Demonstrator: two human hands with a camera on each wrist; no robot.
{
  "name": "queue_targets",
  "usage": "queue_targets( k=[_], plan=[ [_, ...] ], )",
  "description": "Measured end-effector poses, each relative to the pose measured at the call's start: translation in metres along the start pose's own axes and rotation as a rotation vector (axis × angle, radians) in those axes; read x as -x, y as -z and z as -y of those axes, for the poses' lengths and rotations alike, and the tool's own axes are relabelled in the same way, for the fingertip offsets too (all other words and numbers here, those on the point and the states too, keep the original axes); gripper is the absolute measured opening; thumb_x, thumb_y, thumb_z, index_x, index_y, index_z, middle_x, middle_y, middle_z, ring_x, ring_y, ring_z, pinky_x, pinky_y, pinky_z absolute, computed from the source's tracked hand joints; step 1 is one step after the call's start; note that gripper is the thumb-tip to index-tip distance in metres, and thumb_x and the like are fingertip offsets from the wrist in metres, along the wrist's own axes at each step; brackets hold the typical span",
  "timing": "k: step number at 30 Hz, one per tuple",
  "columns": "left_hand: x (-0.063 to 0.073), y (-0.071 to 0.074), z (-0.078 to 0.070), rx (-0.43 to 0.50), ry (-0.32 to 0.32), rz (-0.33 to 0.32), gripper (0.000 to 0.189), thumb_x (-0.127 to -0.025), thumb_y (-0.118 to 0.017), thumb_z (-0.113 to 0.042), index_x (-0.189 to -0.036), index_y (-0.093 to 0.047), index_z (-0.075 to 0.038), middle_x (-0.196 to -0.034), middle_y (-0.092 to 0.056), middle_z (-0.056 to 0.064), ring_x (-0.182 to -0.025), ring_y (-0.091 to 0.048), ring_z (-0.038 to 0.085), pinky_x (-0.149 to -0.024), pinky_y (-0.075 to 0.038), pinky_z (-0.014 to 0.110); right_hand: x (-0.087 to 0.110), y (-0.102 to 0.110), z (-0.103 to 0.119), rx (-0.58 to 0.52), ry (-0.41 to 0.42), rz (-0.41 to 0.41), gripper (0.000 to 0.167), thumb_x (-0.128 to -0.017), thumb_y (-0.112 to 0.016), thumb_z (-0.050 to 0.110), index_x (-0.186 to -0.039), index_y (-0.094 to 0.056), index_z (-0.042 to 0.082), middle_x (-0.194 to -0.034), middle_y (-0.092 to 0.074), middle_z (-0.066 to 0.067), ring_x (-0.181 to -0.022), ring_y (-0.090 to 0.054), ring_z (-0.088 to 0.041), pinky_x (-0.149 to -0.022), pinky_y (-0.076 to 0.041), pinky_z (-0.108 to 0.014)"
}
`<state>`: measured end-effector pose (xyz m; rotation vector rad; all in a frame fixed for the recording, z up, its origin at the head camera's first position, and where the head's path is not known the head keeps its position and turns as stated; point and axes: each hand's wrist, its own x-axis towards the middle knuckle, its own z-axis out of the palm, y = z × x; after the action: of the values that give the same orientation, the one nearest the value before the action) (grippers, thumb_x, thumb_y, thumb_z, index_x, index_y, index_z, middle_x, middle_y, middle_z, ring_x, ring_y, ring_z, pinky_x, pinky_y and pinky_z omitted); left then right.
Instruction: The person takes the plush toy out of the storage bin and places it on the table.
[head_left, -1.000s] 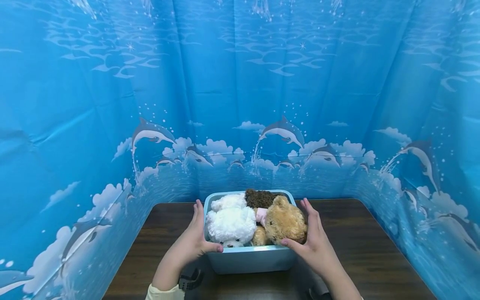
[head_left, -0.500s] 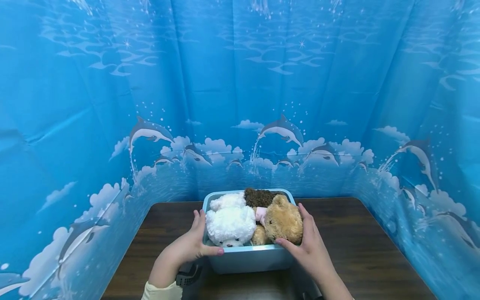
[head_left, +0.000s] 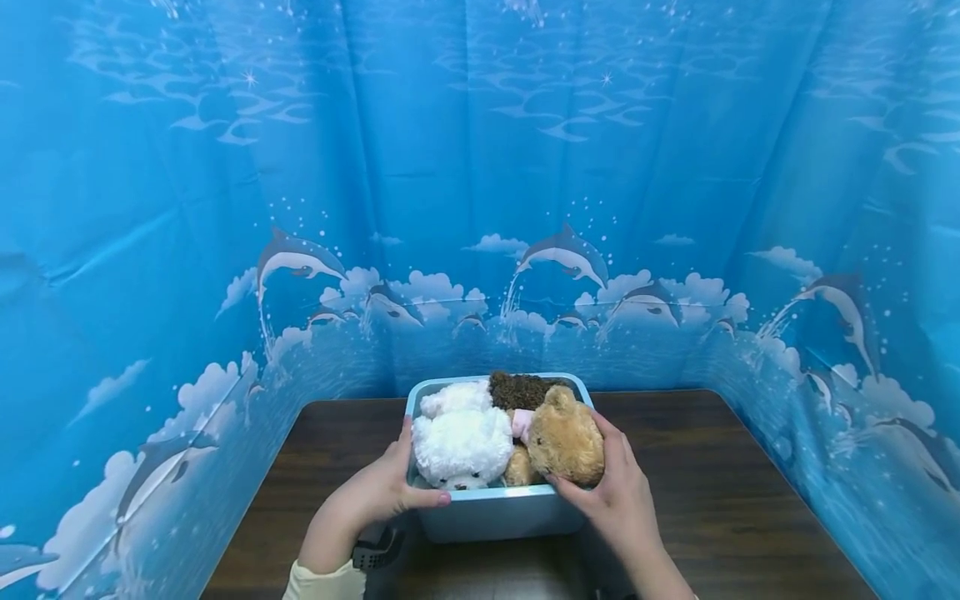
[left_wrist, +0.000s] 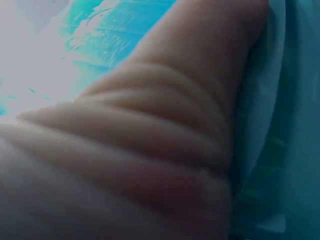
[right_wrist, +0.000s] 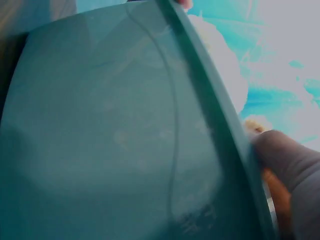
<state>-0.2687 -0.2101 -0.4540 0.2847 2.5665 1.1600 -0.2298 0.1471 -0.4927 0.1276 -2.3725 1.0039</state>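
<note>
A light blue plastic bin [head_left: 495,515] stands on a dark wooden table [head_left: 720,492]. It holds a white plush toy [head_left: 461,446], a tan teddy bear [head_left: 567,446] and a dark brown plush [head_left: 521,389]. My left hand [head_left: 393,487] grips the bin's near left corner, thumb on the front rim. My right hand [head_left: 611,492] grips the near right corner, thumb over the rim beside the tan bear. The right wrist view shows the bin wall [right_wrist: 115,135], the thumb [right_wrist: 287,160] on the rim and the white plush [right_wrist: 220,65]. Skin of the left hand [left_wrist: 135,145] fills the left wrist view.
A blue curtain [head_left: 480,167] printed with dolphins and clouds closes in the table at the back and both sides. Bare tabletop lies to the left [head_left: 330,442] and right of the bin. A dark watch [head_left: 375,550] sits on my left wrist.
Both hands have drawn in tighter on the bin's near corners; the right hand's fingers now lie closer against the tan bear. The bin has stayed in place.
</note>
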Motion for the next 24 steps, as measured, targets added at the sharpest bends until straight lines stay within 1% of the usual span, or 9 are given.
queue_targets(
  k=[5,9,11,13,15,17,19,21,24],
  plan=[
    [0.001,-0.002,0.0,0.006,0.007,0.003,0.153,-0.081,-0.094,-0.057,-0.173,0.019,-0.008,-0.183,0.003,0.025,-0.167,-0.015,0.05,-0.127,-0.025,0.074,0.001,-0.004,-0.003,0.016,0.133,-0.106,0.117,-0.064,-0.108,0.029,-0.164,-0.047,0.026,-0.132,-0.067,-0.01,-0.115,-0.073,-0.034,-0.084,-0.063,-0.059],
    [0.002,-0.003,0.0,-0.008,0.015,-0.003,0.153,-0.081,-0.094,-0.057,-0.173,0.018,-0.007,-0.182,0.001,0.027,-0.167,-0.015,0.051,-0.128,-0.025,0.073,-0.002,-0.004,-0.006,0.005,0.23,-0.148,0.117,-0.065,-0.107,0.027,-0.165,-0.047,0.023,-0.133,-0.067,-0.012,-0.114,-0.074,-0.033,-0.082,-0.064,-0.058],
    [0.002,-0.002,0.0,-0.019,0.015,0.003,0.153,-0.081,-0.094,-0.058,-0.172,0.019,-0.007,-0.182,0.001,0.027,-0.167,-0.015,0.051,-0.127,-0.026,0.073,-0.002,-0.004,-0.005,-0.001,0.226,-0.135,0.118,-0.066,-0.107,0.027,-0.166,-0.044,0.023,-0.136,-0.064,-0.013,-0.115,-0.073,-0.033,-0.083,-0.064,-0.059],
    [0.002,-0.001,0.001,-0.027,0.005,0.012,0.153,-0.082,-0.093,-0.058,-0.172,0.02,-0.008,-0.182,0.002,0.027,-0.167,-0.014,0.05,-0.128,-0.026,0.073,-0.003,-0.003,-0.001,-0.006,0.194,-0.091,0.122,-0.066,-0.108,0.027,-0.168,-0.039,0.024,-0.141,-0.06,-0.013,-0.12,-0.071,-0.035,-0.087,-0.063,-0.06],
    [0.001,0.001,0.001,-0.032,-0.01,0.02,0.153,-0.083,-0.093,-0.057,-0.172,0.022,-0.009,-0.183,0.004,0.026,-0.168,-0.013,0.049,-0.128,-0.025,0.073,-0.005,-0.002,0.004,0.006,0.163,-0.053,0.128,-0.065,-0.109,0.025,-0.169,-0.034,0.024,-0.145,-0.057,-0.014,-0.124,-0.069,-0.038,-0.089,-0.063,-0.062],
    [0.0,0.004,0.0,-0.038,-0.029,0.023,0.152,-0.084,-0.092,-0.056,-0.171,0.023,-0.009,-0.183,0.005,0.025,-0.168,-0.011,0.048,-0.128,-0.025,0.073,-0.008,-0.002,0.008,0.02,0.163,-0.038,0.13,-0.063,-0.109,0.021,-0.169,-0.034,0.022,-0.147,-0.056,-0.016,-0.127,-0.069,-0.041,-0.092,-0.062,-0.064],
    [-0.001,0.005,0.0,-0.039,-0.04,0.024,0.151,-0.085,-0.092,-0.056,-0.171,0.024,-0.01,-0.183,0.006,0.024,-0.168,-0.011,0.048,-0.128,-0.024,0.073,-0.012,-0.003,0.01,0.024,0.19,-0.074,0.127,-0.06,-0.11,0.016,-0.167,-0.04,0.02,-0.146,-0.058,-0.016,-0.127,-0.069,-0.042,-0.093,-0.062,-0.065],
    [-0.003,0.005,-0.001,-0.039,-0.043,0.026,0.151,-0.085,-0.091,-0.056,-0.171,0.024,-0.011,-0.183,0.007,0.024,-0.168,-0.012,0.048,-0.128,-0.025,0.073,-0.015,-0.004,0.008,0.004,0.216,-0.144,0.121,-0.056,-0.11,0.009,-0.161,-0.049,0.018,-0.143,-0.062,-0.015,-0.125,-0.07,-0.039,-0.093,-0.062,-0.062],
    [-0.004,0.002,-0.002,-0.023,-0.043,0.024,0.152,-0.084,-0.092,-0.057,-0.172,0.024,-0.013,-0.184,0.007,0.021,-0.168,-0.012,0.047,-0.128,-0.026,0.073,-0.014,-0.006,0.0,-0.102,0.243,-0.238,0.113,-0.052,-0.108,0.001,-0.153,-0.059,0.016,-0.142,-0.065,-0.011,-0.129,-0.067,-0.03,-0.105,-0.059,-0.039]
  ],
)
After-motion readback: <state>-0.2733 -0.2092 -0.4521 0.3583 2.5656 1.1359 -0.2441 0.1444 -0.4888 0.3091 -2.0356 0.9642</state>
